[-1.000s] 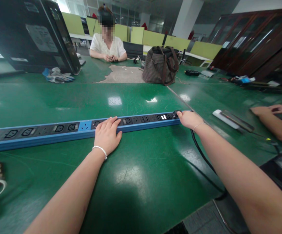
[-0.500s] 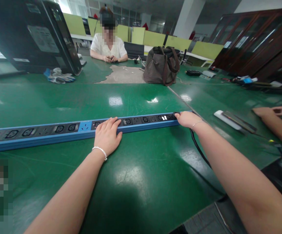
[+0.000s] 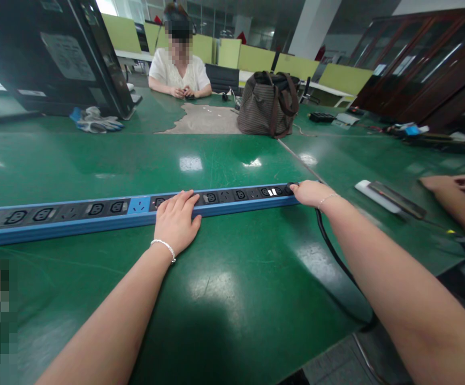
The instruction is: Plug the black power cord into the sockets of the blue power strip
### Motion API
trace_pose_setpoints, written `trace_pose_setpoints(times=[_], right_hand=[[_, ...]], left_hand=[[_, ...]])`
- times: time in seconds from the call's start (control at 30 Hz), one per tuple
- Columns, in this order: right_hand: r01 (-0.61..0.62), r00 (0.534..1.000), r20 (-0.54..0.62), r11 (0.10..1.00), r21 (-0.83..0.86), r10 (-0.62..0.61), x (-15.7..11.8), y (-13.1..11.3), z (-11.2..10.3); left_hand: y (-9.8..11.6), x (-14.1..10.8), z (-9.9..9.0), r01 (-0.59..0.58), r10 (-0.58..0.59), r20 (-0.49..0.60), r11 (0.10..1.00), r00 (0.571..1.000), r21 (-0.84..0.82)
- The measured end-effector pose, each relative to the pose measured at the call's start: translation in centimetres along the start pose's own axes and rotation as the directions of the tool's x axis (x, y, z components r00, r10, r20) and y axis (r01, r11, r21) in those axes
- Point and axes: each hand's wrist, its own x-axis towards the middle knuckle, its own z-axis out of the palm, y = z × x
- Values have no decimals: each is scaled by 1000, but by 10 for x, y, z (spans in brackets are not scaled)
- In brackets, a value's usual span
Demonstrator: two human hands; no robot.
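A long blue power strip (image 3: 232, 204) with black sockets lies across the green table, running out of view at the left. My left hand (image 3: 176, 219) rests over its middle, fingers across the top and thumb at the near side. At the right end, my right hand (image 3: 309, 193) is closed round the strip beside a rounded black part (image 3: 291, 187); most of its fingers are hidden. From under my right wrist a black cable (image 3: 328, 246) curves down over the table's near edge. One blue socket (image 3: 139, 205) stands out among the black ones.
A large black case (image 3: 67, 59) and a pair of work gloves (image 3: 96, 120) are at the back left. A brown bag (image 3: 268, 104) stands further back, near a seated person (image 3: 180, 75). At the right lie a white bar-shaped object (image 3: 376, 195) and another person's arms (image 3: 452, 195).
The view has shifted slightly. Both my hands keep their places on the power strip, and the cable by my right forearm hangs a little differently.
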Motion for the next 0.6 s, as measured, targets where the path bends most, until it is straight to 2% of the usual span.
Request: trace_pose_setpoints(times=[0.13,0.43,0.6], right_hand=[[-29,997,-64,999,39,31,-9,-1,4],[-100,986,-121,987,122,115,-23,-7,13],[-40,997,-65,995,87,46,-12,-2,8]], left_hand=[[0,0,0,0,0,2,1000,1000,-1],[0,0,0,-1,1,-11,1000,1000,18],[0,0,1,-2,2,-15,1000,1000,20]])
